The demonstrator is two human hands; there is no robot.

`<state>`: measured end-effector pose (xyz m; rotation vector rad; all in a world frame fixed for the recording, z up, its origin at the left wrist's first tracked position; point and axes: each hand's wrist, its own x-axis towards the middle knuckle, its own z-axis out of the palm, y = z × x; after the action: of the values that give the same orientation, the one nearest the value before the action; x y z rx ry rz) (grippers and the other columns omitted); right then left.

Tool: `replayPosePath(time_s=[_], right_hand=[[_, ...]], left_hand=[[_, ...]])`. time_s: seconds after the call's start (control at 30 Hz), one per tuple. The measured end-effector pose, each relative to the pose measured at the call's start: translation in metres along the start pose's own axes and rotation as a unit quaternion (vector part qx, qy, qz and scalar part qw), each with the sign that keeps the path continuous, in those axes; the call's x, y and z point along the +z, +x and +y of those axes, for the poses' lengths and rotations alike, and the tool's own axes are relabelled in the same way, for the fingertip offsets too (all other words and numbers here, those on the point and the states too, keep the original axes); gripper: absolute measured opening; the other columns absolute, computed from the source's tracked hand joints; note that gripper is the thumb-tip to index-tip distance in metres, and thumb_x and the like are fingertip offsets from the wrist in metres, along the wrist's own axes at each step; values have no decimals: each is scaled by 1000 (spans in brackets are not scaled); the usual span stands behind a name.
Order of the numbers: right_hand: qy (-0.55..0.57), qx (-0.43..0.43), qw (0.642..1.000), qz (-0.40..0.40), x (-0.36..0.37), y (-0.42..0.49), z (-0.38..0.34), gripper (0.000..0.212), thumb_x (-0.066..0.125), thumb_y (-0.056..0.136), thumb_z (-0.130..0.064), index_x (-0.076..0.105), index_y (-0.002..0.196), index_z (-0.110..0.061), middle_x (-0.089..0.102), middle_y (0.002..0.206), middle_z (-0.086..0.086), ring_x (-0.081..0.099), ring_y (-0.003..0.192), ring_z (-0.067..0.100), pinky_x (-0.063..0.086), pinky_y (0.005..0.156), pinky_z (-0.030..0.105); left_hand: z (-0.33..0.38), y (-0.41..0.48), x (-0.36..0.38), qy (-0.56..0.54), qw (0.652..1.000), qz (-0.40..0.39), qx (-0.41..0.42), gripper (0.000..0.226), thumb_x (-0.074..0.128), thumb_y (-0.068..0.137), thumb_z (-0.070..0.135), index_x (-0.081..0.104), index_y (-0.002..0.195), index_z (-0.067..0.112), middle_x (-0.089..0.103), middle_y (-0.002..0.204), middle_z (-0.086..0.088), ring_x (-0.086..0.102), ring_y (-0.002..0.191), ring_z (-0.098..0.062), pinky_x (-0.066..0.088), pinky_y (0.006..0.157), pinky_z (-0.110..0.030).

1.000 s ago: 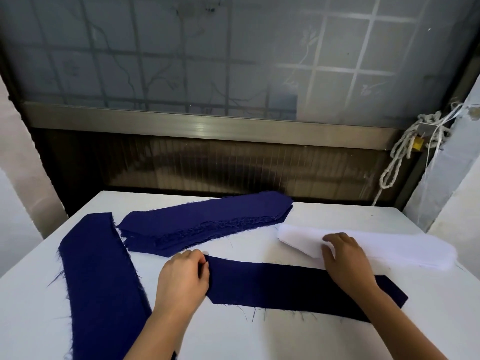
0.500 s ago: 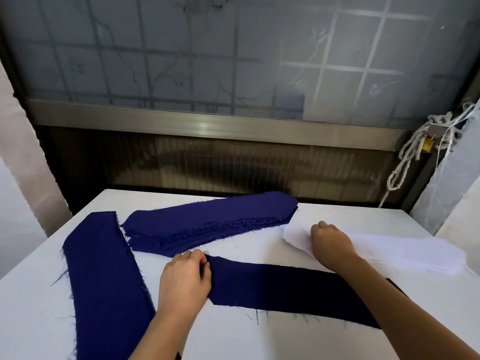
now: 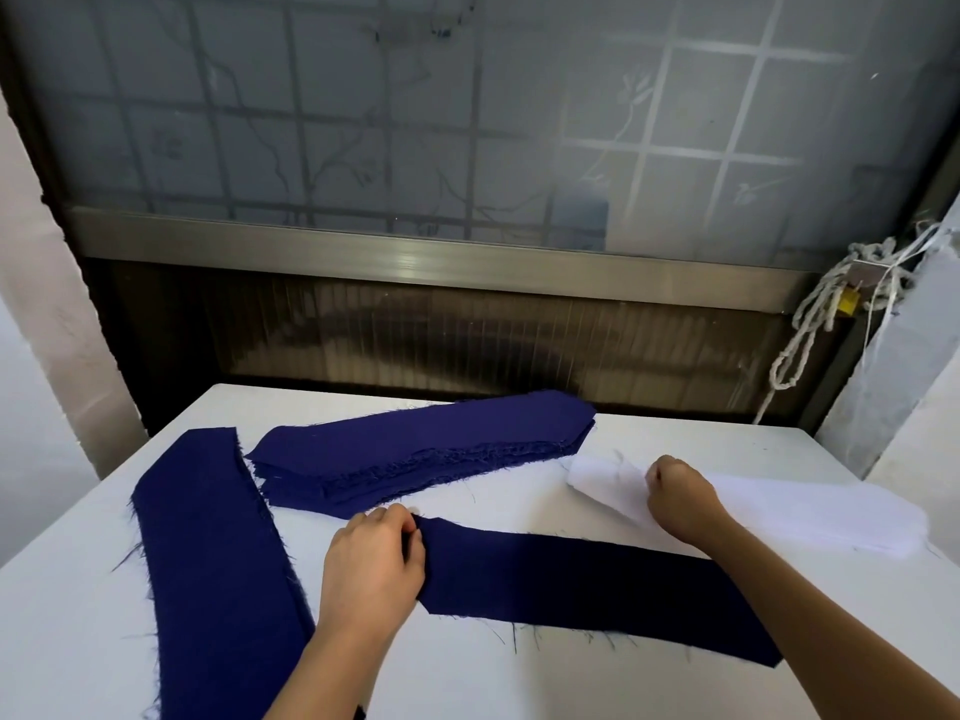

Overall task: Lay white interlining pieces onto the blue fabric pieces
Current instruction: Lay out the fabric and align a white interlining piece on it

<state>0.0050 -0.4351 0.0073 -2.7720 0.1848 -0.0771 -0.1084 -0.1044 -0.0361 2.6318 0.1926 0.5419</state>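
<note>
White interlining pieces (image 3: pixel 810 504): a flat stack at the right of the desk (image 3: pixel 519 683), just beyond the near blue strip. Judged thin, limp and very light; layers likely cling, so take one ply at the left end corner and peel, not slide.

Right hand (image 3: pixel 680 498): fingers curled closed, pinching the stack's left end, which lifts in a small crumple. A second ago this hand lay flatter and nearer the strip; it has since shifted left along the stack and closed.

Near blue strip (image 3: pixel 582 579): single, flat, frayed edges, soft. Left hand (image 3: pixel 371 561): fingers bent, pressing its left end to the desk, position unchanged.

Blue stack (image 3: pixel 415 449): beyond, unmoved. Long blue strip (image 3: pixel 208 563): far left, unmoved.
</note>
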Motion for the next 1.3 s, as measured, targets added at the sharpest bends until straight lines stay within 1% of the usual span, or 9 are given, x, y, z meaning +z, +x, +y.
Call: replayPosePath(time_s=[0.23, 0.37, 0.53, 0.7, 0.83, 0.93, 1.03, 1.17, 1.3], right_hand=[[209, 46, 975, 68, -11, -13, 15, 18, 37, 90, 5, 54, 86, 2, 59, 92, 21, 53, 76, 25, 42, 61, 31], [216, 0, 971, 101, -14, -33, 1, 16, 40, 97, -8, 54, 88, -10, 54, 97, 9, 51, 81, 14, 39, 70, 28], [172, -75, 981, 57, -1, -81, -42, 17, 45, 89, -3, 51, 79, -16, 51, 96, 4, 54, 75, 18, 39, 68, 27], [126, -114, 985, 33, 28, -128, -103, 13, 39, 89, -4, 51, 88, -9, 46, 104, 5, 50, 80, 22, 41, 75, 28], [78, -120, 990, -7, 54, -150, -137, 21, 45, 90, -9, 53, 109, -6, 45, 111, 5, 52, 97, 23, 43, 86, 29], [83, -142, 986, -15, 65, -152, -149, 21, 46, 93, -16, 53, 112, -8, 46, 115, 5, 51, 106, 24, 43, 92, 31], [100, -185, 977, 21, 67, -143, -150, 21, 45, 94, -21, 51, 113, -15, 48, 116, 0, 46, 110, 20, 38, 95, 29], [116, -256, 959, -15, 63, -128, -143, 47, 46, 85, -12, 44, 131, -23, 50, 122, -9, 38, 112, 8, 20, 106, 24], [111, -257, 957, -76, 58, -121, -134, 54, 46, 78, -9, 43, 129, -26, 53, 102, -10, 49, 106, 11, 20, 104, 27]], left_hand=[[2, -1, -2, -9, 1000, 8, 8, 8, 55, 94, 25, 62, 91, 27, 56, 77, 13, 50, 75, -10, 35, 67, -24], [3, -2, -4, -31, 999, 27, 28, 9, 59, 93, 21, 61, 87, 27, 53, 69, 13, 50, 71, -10, 35, 64, -25], [4, -4, -7, -92, 994, 28, 61, 15, 56, 97, 31, 60, 83, 33, 55, 74, 22, 52, 78, -3, 38, 64, -20], [4, -7, -11, -161, 983, -18, 89, 55, 27, 104, 50, 61, 67, 29, 60, 73, 15, 53, 85, -3, 40, 75, -21], [5, -10, -16, -240, 966, -56, 78, 66, 19, 100, 58, 61, 65, 21, 61, 77, 11, 54, 85, -8, 39, 78, -16], [5, -8, -16, -209, 970, -99, 74, 49, 41, 90, 62, 62, 68, 23, 60, 72, 7, 55, 81, -8, 44, 73, -25], [3, -6, -15, -203, 970, -116, 63, 19, 62, 88, 33, 66, 73, 21, 63, 77, 6, 55, 82, -6, 49, 73, -36], [3, -6, -15, -202, 974, -95, 45, 19, 63, 85, 20, 55, 70, 12, 57, 73, -3, 54, 74, -16, 49, 67, -43], [4, -9, -15, -193, 979, -42, 50, 25, 62, 90, 23, 55, 67, 18, 54, 67, 3, 53, 68, -13, 47, 61, -38]])
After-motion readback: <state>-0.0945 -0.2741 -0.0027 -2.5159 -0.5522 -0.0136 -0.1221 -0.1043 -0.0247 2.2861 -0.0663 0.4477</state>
